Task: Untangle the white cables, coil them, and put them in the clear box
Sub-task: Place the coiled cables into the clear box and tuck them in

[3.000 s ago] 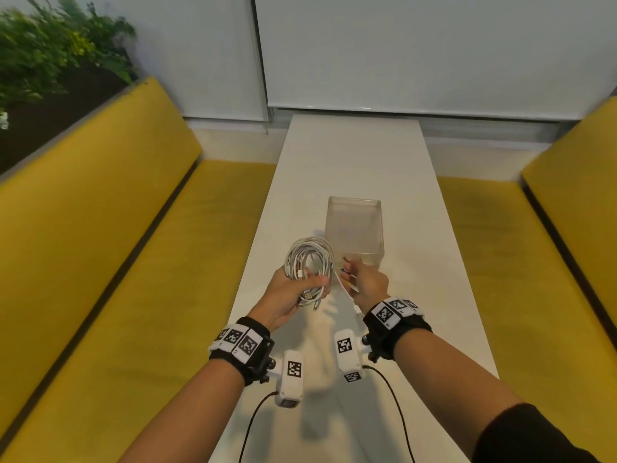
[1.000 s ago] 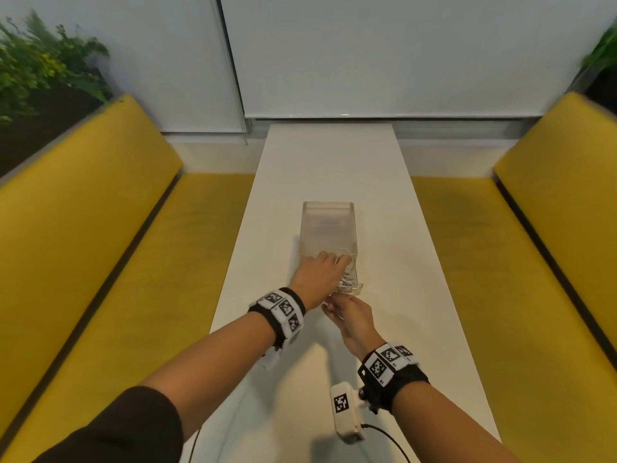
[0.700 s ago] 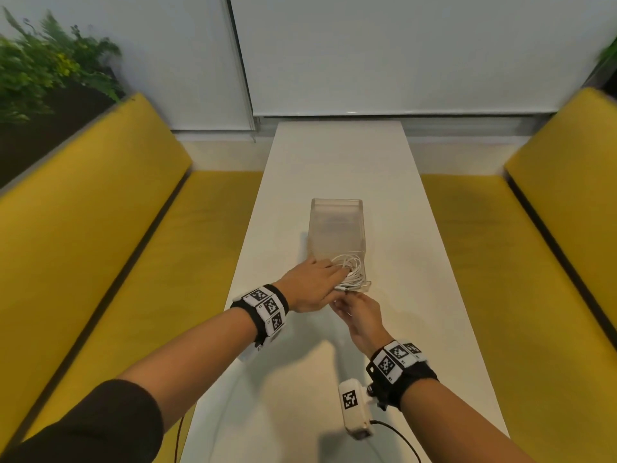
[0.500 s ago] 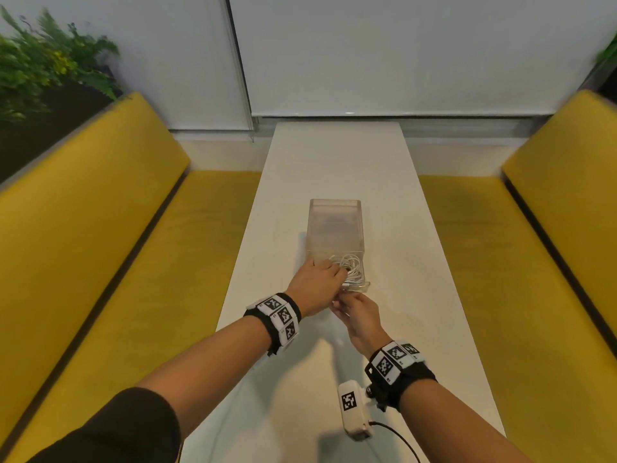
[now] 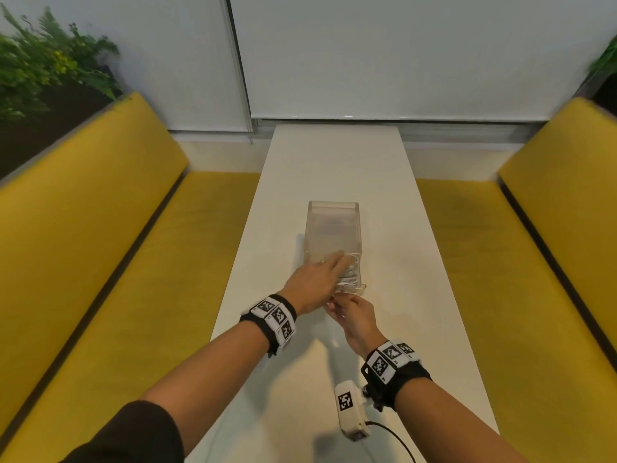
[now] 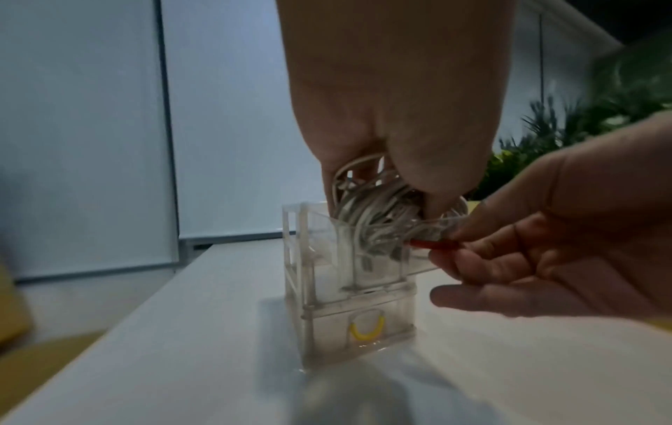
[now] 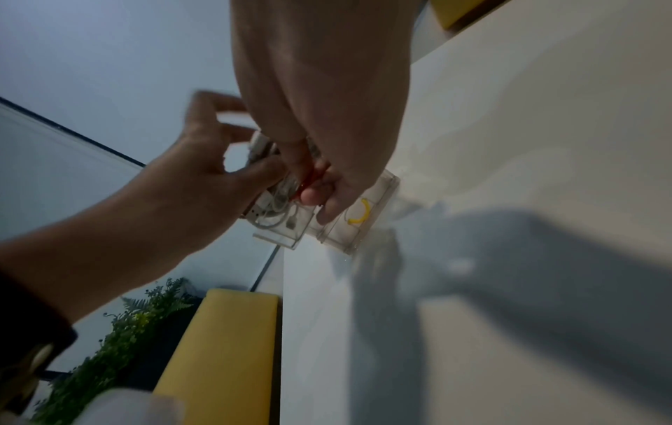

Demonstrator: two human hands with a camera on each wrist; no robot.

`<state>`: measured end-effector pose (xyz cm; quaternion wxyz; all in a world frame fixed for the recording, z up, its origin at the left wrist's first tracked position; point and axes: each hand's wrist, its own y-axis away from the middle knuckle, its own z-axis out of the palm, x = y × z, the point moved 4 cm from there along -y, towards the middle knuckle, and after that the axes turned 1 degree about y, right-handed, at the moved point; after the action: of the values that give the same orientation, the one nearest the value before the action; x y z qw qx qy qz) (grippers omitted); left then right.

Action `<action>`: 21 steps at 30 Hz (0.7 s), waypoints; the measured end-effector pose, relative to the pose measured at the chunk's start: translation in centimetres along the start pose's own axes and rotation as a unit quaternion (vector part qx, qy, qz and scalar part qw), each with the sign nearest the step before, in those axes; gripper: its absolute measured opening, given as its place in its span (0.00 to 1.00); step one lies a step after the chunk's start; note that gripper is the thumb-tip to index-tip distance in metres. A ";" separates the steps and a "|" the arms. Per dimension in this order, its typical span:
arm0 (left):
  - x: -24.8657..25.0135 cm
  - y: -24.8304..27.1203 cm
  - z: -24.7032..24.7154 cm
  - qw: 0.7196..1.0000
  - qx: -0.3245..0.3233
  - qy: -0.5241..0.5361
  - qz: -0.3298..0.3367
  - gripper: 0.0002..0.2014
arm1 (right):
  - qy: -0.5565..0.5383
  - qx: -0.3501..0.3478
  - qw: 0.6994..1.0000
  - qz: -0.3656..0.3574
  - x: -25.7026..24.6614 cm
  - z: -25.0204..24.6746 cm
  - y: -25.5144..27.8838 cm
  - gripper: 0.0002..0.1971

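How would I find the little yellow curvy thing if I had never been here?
Look along the long white table between the two yellow benches to the clear box standing in its middle. The yellow curve is a small U shape in the box's bottom section, on the end nearest the person. Above it sit only white cables, so it is the one yellow spot in the box.

Nothing readable anywhere, just black-and-white square marker patterns on the wristbands (image 5: 273, 314) and the wrist camera (image 5: 347, 402), no actual words or numbers.
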<state>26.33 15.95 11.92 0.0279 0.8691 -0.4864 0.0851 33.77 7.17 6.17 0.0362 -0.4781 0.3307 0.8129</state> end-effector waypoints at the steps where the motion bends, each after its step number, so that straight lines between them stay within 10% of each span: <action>1: 0.2 0.3 0.0 1.000 0.004 0.007 0.019 0.30 | 0.004 -0.002 1.000 -0.006 0.0 0.0 0.1 0.07; 9: 0.5 0.5 1.1 0.996 -0.040 -0.059 0.054 0.23 | 0.033 -0.001 0.999 -0.013 0.1 -0.3 -0.2 0.08; 21: 2.3 -2.4 2.5 0.986 0.065 0.002 -0.153 0.17 | 0.055 0.022 0.998 -0.006 -0.6 -0.9 -0.2 0.10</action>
<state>29.88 14.97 9.93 -0.0154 0.9333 -0.3406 0.1130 34.81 6.95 6.27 0.0333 -0.5234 0.3470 0.7775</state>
